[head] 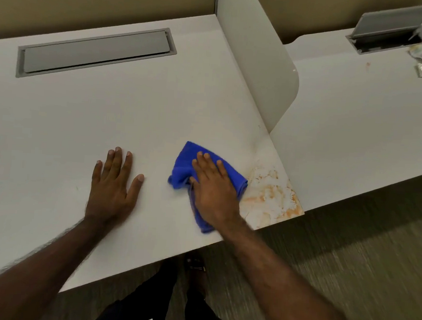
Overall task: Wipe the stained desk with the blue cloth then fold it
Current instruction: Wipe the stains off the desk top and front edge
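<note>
My hands are both flat on the table (pixel 83 116), low in the middle of the frame. My left hand (pixel 114 185) lies spread, palm down on bare surface, holding nothing. My right hand (pixel 211 187) presses with straight fingers on the blue cloth (pixel 183 168), which is bunched beneath the palm and sticks out above the fingertips and below the wrist.

What the next stroke turns on is the stain (pixel 269 196): an orange, smeared patch at the table's near right corner, lying immediately right of my right hand, its left margin touching the cloth's right edge. It runs from the front edge up toward the divider panel (pixel 256 63), so its long axis goes roughly away from me. The right hand is far nearer; the left sits well apart on the other side.

I judge the wiping barely begun on that patch, so the cloth needs to slide rightward across it. Folding is not yet started.
</note>
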`<state>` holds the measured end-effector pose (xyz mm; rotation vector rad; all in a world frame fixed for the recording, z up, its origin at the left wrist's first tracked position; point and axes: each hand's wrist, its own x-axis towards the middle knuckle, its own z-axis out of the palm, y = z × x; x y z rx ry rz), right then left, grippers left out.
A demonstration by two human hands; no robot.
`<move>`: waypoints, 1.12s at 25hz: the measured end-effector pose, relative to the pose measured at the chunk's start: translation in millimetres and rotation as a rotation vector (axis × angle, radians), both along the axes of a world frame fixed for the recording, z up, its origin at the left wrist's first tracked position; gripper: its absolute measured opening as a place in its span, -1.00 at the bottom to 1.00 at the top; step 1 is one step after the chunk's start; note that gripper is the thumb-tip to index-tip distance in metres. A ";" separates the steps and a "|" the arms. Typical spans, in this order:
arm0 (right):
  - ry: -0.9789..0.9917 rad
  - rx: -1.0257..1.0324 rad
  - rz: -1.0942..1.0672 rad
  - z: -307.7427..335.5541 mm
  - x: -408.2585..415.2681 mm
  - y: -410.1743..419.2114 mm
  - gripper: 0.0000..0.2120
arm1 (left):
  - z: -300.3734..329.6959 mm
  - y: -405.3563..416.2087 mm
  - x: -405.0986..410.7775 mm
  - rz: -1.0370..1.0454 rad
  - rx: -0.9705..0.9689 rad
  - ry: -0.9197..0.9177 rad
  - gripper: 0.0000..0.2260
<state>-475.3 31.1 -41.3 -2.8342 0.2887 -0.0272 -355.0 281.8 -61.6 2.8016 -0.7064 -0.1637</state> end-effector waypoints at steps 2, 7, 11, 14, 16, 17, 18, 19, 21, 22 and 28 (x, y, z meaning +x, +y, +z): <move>0.011 0.037 -0.182 2.8 24.6 -60.4 -0.50 | 1.3 -0.9 -1.7 0.005 -0.002 -0.007 -0.32; 0.014 0.071 -0.188 11.3 12.5 -68.5 -0.50 | 2.3 -1.3 -2.9 0.011 -0.003 0.000 -0.32; 0.062 0.007 0.060 14.1 -59.2 23.1 -0.38 | 4.0 -1.7 -3.0 0.011 -0.003 0.010 -0.29; 0.108 0.019 0.096 12.2 -84.5 20.2 -0.37 | 5.3 -3.8 -4.0 0.015 -0.003 0.019 -0.27; 0.109 0.030 -0.033 8.2 -83.0 -21.0 -0.36 | 6.3 -3.7 -4.1 0.015 0.004 0.045 -0.27; 0.074 0.029 -0.141 7.9 -77.3 -47.3 -0.39 | 6.9 -3.7 -4.7 0.014 0.001 0.057 -0.27; 0.055 0.037 -0.244 8.8 -68.0 -73.7 -0.45 | 6.8 -3.8 -5.0 0.020 -0.005 0.061 -0.27; 0.050 0.045 -0.312 11.7 -55.3 -94.4 -0.49 | 6.8 -3.7 -5.9 0.031 -0.011 0.055 -0.27; 0.036 0.054 -0.348 14.9 -26.5 -105.5 -0.50 | 5.5 -3.9 -8.0 0.048 -0.025 0.026 -0.28; 0.018 0.069 -0.325 15.8 -15.1 -94.5 -0.50 | 4.6 -4.2 -8.2 0.048 -0.027 0.015 -0.29; 0.028 0.009 0.157 6.2 -70.0 4.9 -0.45 | 6.5 -3.4 -6.5 0.042 -0.036 0.010 -0.30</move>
